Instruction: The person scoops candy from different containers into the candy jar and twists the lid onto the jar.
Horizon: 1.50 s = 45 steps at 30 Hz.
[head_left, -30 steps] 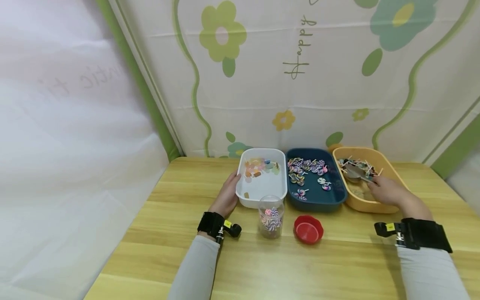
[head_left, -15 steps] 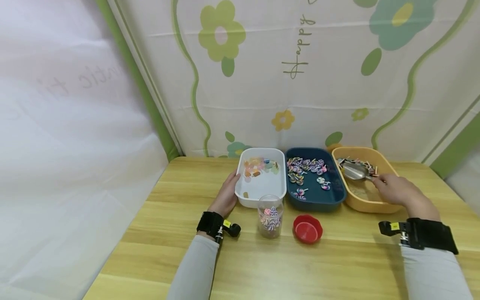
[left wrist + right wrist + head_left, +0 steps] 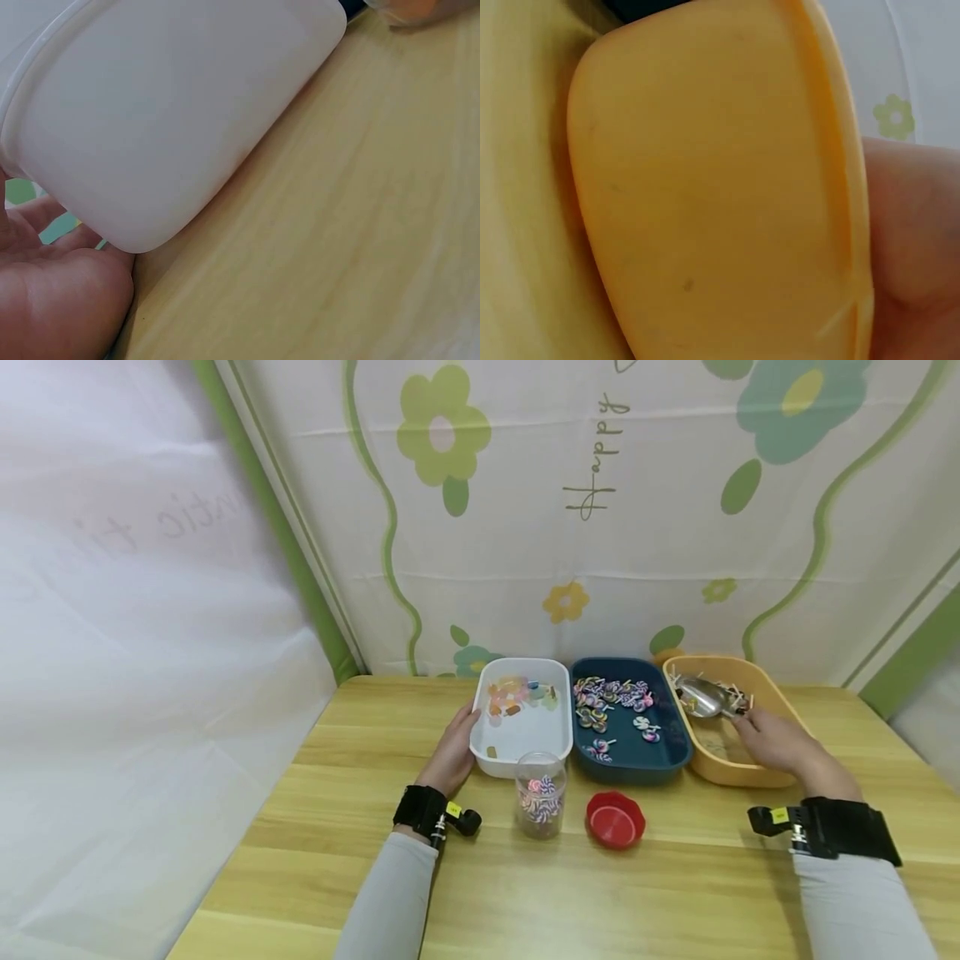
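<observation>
My right hand (image 3: pixel 776 743) grips the handle of a metal scoop (image 3: pixel 703 697) inside the yellow bin (image 3: pixel 780 710). The scoop's bowl lies over small lollipop-like pieces toward the bin's left side. In the right wrist view the bin's outer wall (image 3: pixel 712 180) hides the scoop, and only part of the hand (image 3: pixel 915 247) shows behind the rim. At the left side of a white bin (image 3: pixel 525 739), my left hand (image 3: pixel 453 750) holds on, thumb at the rim and fingers along the outer wall. Translucent candy-like pieces (image 3: pixel 513 693) lie in the white bin.
Between those two bins stands a dark blue bin (image 3: pixel 637 756) with swirl lollipop pieces (image 3: pixel 611 693). In front are a clear cup (image 3: pixel 542 764) part-filled with swirl pieces and a red scalloped dish (image 3: pixel 615 820). A printed curtain (image 3: pixel 510 552) hangs behind the wooden table (image 3: pixel 300 827).
The scoop first tilted up and shifted slightly right, then moved back left, its bowl now showing its inside among the pieces. My left hand has stayed at the white bin.
</observation>
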Available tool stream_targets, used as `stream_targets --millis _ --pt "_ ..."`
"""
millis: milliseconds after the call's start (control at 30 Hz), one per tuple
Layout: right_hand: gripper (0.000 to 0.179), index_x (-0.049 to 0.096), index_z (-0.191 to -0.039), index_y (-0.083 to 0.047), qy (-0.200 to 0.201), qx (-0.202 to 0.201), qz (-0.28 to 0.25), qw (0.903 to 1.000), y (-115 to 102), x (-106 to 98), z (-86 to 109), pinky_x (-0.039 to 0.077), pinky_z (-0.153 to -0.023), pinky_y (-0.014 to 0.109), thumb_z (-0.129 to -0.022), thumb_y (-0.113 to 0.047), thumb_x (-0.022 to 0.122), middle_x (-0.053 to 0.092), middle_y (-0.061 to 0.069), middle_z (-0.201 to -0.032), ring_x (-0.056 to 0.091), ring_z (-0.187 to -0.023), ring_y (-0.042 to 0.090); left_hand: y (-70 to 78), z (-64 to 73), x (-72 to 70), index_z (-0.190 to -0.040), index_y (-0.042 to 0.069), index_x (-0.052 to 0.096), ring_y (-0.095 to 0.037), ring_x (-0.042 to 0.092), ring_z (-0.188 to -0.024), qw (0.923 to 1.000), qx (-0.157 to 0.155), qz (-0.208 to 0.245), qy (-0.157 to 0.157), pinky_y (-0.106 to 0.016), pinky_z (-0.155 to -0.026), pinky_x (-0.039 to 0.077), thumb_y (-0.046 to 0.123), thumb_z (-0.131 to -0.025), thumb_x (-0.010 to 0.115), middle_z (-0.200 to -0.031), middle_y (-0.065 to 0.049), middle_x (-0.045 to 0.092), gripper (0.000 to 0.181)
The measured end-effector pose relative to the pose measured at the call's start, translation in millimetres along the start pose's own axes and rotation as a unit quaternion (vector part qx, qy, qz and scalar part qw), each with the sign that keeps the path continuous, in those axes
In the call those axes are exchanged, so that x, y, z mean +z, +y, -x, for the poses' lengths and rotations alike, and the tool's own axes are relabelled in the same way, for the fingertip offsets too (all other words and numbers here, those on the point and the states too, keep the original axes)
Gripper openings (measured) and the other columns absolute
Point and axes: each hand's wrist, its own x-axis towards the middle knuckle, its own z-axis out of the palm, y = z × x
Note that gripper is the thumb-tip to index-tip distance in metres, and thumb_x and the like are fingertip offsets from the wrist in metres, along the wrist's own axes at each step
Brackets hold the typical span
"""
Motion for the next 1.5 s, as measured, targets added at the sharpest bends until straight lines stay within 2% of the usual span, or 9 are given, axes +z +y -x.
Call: stream_targets --millis 133,233,333,500,733,867,1133,1367,1500 --pt "0.05 0.053 -0.097 0.011 0.01 -0.009 -0.022 0.9997 3 -2 -2.0 0.043 -0.059 0.037 -0.104 -0.025 0.02 0.053 0.019 -0.081 0.049 -0.066 0.025 2.0 -0.6 1.3 -0.148 0.019 0.024 -0.019 0.022 -0.134 1.0 0.001 -0.001 0.001 -0.038 -0.111 0.023 0.03 -0.103 0.035 -0.152 -0.002 0.022 0.048" --pt "0.052 0.051 -0.108 0.015 0.023 -0.021 -0.033 0.999 5 -2 -2.8 0.044 -0.062 0.038 -0.104 -0.025 0.018 0.051 0.015 -0.077 0.049 -0.068 0.025 1.8 -1.1 1.0 -0.147 0.019 0.025 -0.019 0.024 -0.133 1.0 0.0 0.0 0.004 -0.038 -0.11 0.024 0.031 -0.103 0.037 -0.151 -0.002 0.023 0.047" --pt "0.055 0.049 -0.11 0.015 0.022 -0.018 -0.054 0.9982 6 -2 -1.5 0.043 -0.053 0.035 -0.104 -0.029 0.016 0.044 0.008 -0.068 0.045 -0.058 0.021 0.7 -1.0 0.3 -0.147 0.019 0.025 -0.019 0.025 -0.133 1.0 -0.002 -0.001 0.005 -0.038 -0.11 0.024 0.031 -0.103 0.037 -0.151 -0.003 0.024 0.048" --pt "0.054 0.047 -0.111 0.012 0.013 -0.001 -0.094 0.9955 3 -6 3.3 0.039 -0.043 0.032 -0.104 -0.033 0.017 0.043 0.008 -0.069 0.04 -0.052 0.019 -0.6 0.4 -0.7 -0.148 0.019 0.024 -0.02 0.024 -0.134 1.0 -0.005 -0.003 0.002 -0.039 -0.11 0.024 0.031 -0.103 0.036 -0.151 -0.004 0.023 0.048" --pt "0.05 0.054 -0.095 0.0 0.04 -0.005 -0.078 0.9961 -21 -23 8.0 0.035 -0.05 0.033 -0.103 -0.041 0.026 0.045 0.01 -0.07 0.04 -0.057 0.021 0.0 2.2 -2.3 -0.148 0.018 0.024 -0.02 0.024 -0.133 1.0 -0.003 -0.005 0.004 -0.039 -0.11 0.024 0.031 -0.103 0.036 -0.152 -0.004 0.022 0.048" --pt "0.045 0.054 -0.083 -0.004 0.066 -0.042 -0.093 0.9926 -49 -38 14.4 0.034 -0.049 0.033 -0.102 -0.039 0.034 0.045 0.011 -0.07 0.041 -0.058 0.023 -0.3 1.8 -2.2 -0.148 0.017 0.023 -0.02 0.024 -0.134 1.0 -0.001 -0.002 0.0 -0.039 -0.11 0.023 0.029 -0.104 0.035 -0.151 -0.005 0.023 0.048" --pt "0.025 0.062 -0.081 -0.012 0.091 -0.119 -0.134 0.9796 -97 -59 35.3 0.033 -0.044 0.032 -0.099 -0.022 0.048 0.045 0.009 -0.065 0.039 -0.057 0.02 -1.1 -1.4 3.5 -0.149 0.012 0.02 -0.024 0.02 -0.135 0.9993 0.019 0.024 -0.022 -0.041 -0.112 0.02 0.024 -0.104 0.033 -0.152 -0.009 0.019 0.048" --pt "0.02 0.064 -0.083 -0.017 0.048 -0.198 -0.137 0.9694 -117 -64 51.0 0.033 -0.041 0.029 -0.096 -0.008 0.052 0.04 0.002 -0.061 0.036 -0.051 0.016 -1.1 -1.7 10.2 -0.149 0.013 0.02 -0.024 0.02 -0.135 0.9991 0.016 0.027 -0.028 -0.041 -0.112 0.019 0.025 -0.104 0.034 -0.153 -0.009 0.018 0.049" --pt "0.02 0.068 -0.088 -0.02 0.013 -0.212 -0.132 0.9682 -128 -64 55.7 0.039 -0.048 0.028 -0.095 -0.008 0.054 0.053 -0.001 -0.072 0.043 -0.061 0.016 -0.1 -1.9 11.4 -0.148 0.015 0.023 -0.023 0.022 -0.134 0.9995 0.011 0.022 -0.019 -0.041 -0.111 0.021 0.026 -0.103 0.036 -0.152 -0.007 0.021 0.048"
